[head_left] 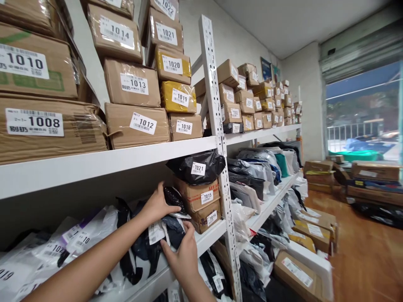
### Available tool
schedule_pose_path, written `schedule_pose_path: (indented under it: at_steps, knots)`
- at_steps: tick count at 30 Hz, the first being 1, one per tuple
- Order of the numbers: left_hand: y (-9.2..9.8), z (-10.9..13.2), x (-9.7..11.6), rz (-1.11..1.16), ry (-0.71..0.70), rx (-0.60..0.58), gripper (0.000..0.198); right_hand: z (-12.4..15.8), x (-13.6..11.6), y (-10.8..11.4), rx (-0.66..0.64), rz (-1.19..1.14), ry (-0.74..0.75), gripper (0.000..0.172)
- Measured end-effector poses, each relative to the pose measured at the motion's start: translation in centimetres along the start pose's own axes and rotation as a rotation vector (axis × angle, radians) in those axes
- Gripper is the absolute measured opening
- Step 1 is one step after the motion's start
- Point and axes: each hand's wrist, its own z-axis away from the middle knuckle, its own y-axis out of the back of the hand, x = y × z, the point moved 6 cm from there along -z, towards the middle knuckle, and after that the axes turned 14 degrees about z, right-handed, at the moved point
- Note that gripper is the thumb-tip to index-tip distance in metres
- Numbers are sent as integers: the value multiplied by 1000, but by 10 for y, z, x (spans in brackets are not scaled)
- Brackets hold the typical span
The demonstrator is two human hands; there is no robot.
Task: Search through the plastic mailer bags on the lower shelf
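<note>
My left hand [158, 204] reaches in from the lower left and is closed on a small black shiny parcel [172, 197], its thumb across the front. Just below, my right hand [185, 253] is closed around the edge of a dark blue plastic mailer bag [175, 230], thumb at the near side. A white label [156, 233] shows between the hands. To the right of the black parcel stand carton 7015 [197, 196] and carton 7014 [206, 217], with a black bag marked 7021 [197, 167] on top.
White and grey mailer bags [78, 239] fill the shelf to the left. A perforated white post [217, 126] rises right of the cartons. Numbered boxes [132, 84] line the upper shelf [126, 157]. More parcels [302, 268] lie by the wooden floor [362, 264].
</note>
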Motion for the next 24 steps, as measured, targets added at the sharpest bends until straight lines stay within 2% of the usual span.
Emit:
schedule_pose_path:
  at_steps: [2, 4, 6, 8, 10, 12, 14, 17, 21, 24]
  knots:
    - [-7, 2, 5, -64, -1, -58, 87, -3, 1, 0, -20, -25, -25, 63]
    - [-14, 5, 9, -176, 10, -110, 73, -7, 1, 2, -52, -66, -61, 75]
    - [-17, 6, 13, -309, -6, -105, 70, -13, 2, 2, -121, -101, -111, 90]
    - [-16, 3, 15, -376, -45, -80, 72, -20, 2, 4, -208, -110, -159, 97]
    - [-18, -3, 15, -330, -109, -137, 79, -27, 3, 6, -267, -113, -215, 97]
    - [-22, -10, 15, -245, -159, -251, 84, -31, 5, 7, -282, -131, -277, 95]
    - [-23, -16, 15, -209, -194, -332, 79, -32, 8, 6, -271, -155, -329, 92]
    - [-25, -22, 16, -231, -210, -357, 64, -26, 8, 0, -229, -176, -334, 88]
    - [-32, -25, 18, -293, -230, -332, 51, -15, 5, -5, -152, -87, -246, 84]
    - [-35, -25, 19, -330, -242, -319, 50, -15, 8, 0, -215, -64, -181, 82]
